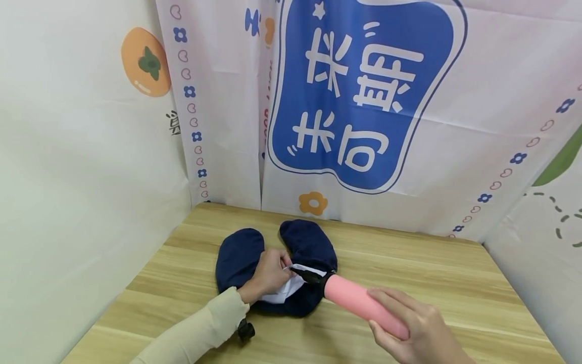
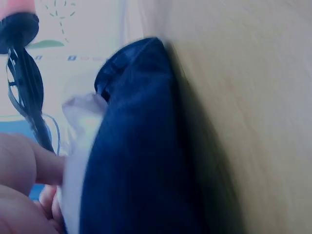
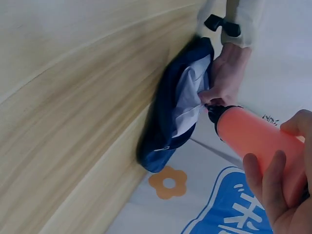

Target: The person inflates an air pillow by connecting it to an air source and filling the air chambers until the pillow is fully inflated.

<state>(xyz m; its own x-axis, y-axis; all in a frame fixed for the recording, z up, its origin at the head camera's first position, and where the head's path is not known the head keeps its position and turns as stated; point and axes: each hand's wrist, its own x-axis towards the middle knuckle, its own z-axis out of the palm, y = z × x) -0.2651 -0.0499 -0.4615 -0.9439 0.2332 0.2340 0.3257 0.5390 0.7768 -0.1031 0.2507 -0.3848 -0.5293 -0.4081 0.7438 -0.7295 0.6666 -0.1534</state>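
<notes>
A navy U-shaped neck pillow (image 1: 313, 242) lies on the table, with white inner fabric (image 1: 284, 290) showing along its opened curve. My left hand (image 1: 268, 275) reaches over the pillow and pinches this white fabric (image 3: 187, 97). In my right hand (image 1: 420, 323) is a smooth pink cylinder (image 1: 359, 298), gripped near its far end from the pillow. A black collar and narrow black end piece (image 2: 27, 83) extend from the cylinder. The tip of that piece is right at my left fingertips (image 2: 48, 165), partly hidden behind them in the left wrist view.
The wooden table (image 1: 409, 263) carries the pillow near its middle left. A printed curtain (image 1: 227, 101) hangs behind the far edge, and a pale wall (image 1: 91, 177) stands on the left. A small black clip-like piece (image 1: 246, 331) is by my left sleeve (image 1: 200, 323).
</notes>
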